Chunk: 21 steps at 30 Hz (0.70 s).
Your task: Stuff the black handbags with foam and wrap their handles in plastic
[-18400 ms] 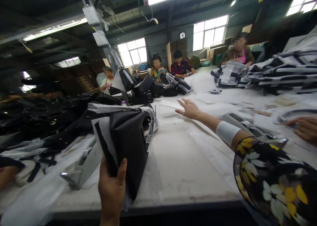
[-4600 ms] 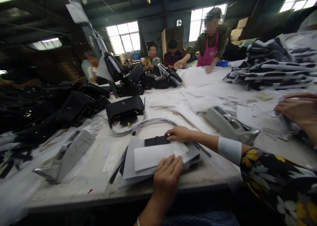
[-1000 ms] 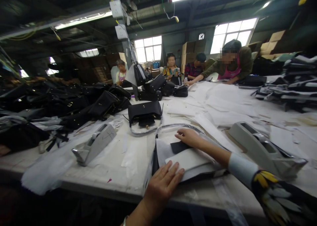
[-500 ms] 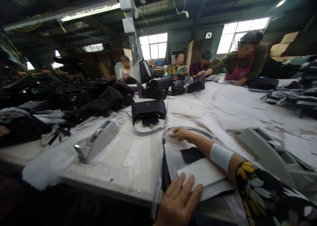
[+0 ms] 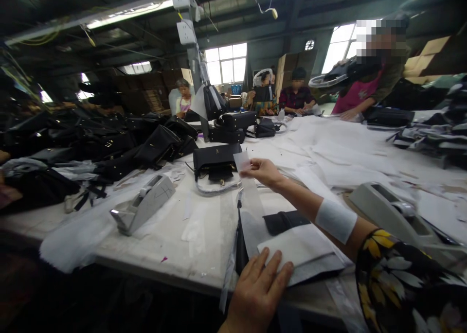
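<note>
My left hand [image 5: 257, 287] lies with its fingers spread on a folded white sheet [image 5: 302, 245], pressing it onto a black handbag [image 5: 241, 255] at the table's front edge. A black flap [image 5: 284, 220] shows just beyond that sheet. My right hand [image 5: 265, 172] is raised over the table past the bag, its fingertips pinching a small translucent piece [image 5: 241, 162]; whether it is tape or thin film I cannot tell. Behind this piece rests a second black handbag [image 5: 219, 155] with gold fittings and a wrapped handle.
Grey tape dispensers stand at left [image 5: 144, 204] and right [image 5: 392, 216]. Black bags [image 5: 120, 143] are heaped on the left. White sheets [image 5: 328, 143] cover the far table [image 5: 204, 255]. Across it, a co-worker [image 5: 375, 80] in a pink apron holds up a bag.
My right hand has risen away from the near bag's wrapped handle and now holds the translucent piece. The handle has dropped from view behind my arm. The co-worker at right has lifted a bag.
</note>
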Tool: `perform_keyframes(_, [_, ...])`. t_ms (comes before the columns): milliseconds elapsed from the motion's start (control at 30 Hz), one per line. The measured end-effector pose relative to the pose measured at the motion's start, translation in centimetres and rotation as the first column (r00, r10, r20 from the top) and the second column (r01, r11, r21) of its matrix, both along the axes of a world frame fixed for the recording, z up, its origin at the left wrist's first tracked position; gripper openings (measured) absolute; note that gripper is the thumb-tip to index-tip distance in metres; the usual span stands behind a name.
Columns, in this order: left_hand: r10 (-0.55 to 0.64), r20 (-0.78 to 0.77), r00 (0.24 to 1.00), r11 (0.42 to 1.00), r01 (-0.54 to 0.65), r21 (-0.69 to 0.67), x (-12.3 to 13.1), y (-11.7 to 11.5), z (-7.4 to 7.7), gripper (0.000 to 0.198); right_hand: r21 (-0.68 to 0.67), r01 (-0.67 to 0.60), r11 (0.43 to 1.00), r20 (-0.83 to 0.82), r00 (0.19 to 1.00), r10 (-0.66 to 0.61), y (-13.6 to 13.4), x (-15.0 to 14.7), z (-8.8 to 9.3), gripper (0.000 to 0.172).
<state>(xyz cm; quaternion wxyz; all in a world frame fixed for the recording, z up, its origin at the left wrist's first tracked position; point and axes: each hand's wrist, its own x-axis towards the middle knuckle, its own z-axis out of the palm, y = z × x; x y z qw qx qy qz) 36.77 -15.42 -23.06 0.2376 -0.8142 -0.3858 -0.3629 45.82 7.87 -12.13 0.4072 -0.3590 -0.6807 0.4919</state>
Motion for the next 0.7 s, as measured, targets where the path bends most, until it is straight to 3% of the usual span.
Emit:
perform_keyframes(133, [0.018,0.018,1.000,1.000,-0.018,-0.022,0.1,-0.1,-0.4,0.037,0.143,-0.182,0.973,0.096,0.981,0.169,-4.9,1.8,2.4,0.030])
perform_keyframes(267, [0.013,0.052,0.999,0.999,-0.011,-0.046,0.4,-0.2,-0.8,0.037,0.381,-0.343,0.859,0.342,0.915,0.213,-11.8,5.5,2.3,0.018])
perform_keyframes(433, [-0.029,0.216,0.976,0.997,0.044,-0.066,0.3,-0.3,-0.8,0.031,0.476,-0.434,0.765,0.330,0.894,0.302,-17.5,8.5,-1.5,0.029])
perform_keyframes(567, [-0.037,0.217,0.975,0.991,0.064,-0.119,0.1,-0.3,-1.0,0.028,0.581,-0.365,0.727,0.235,0.931,0.280,-19.2,9.7,-5.6,0.033])
perform_keyframes(700, [-0.015,0.260,0.965,0.972,0.074,-0.222,0.0,-0.6,-1.7,0.030,0.637,-0.260,0.726,0.175,0.966,0.192,-19.8,10.7,-8.2,0.031])
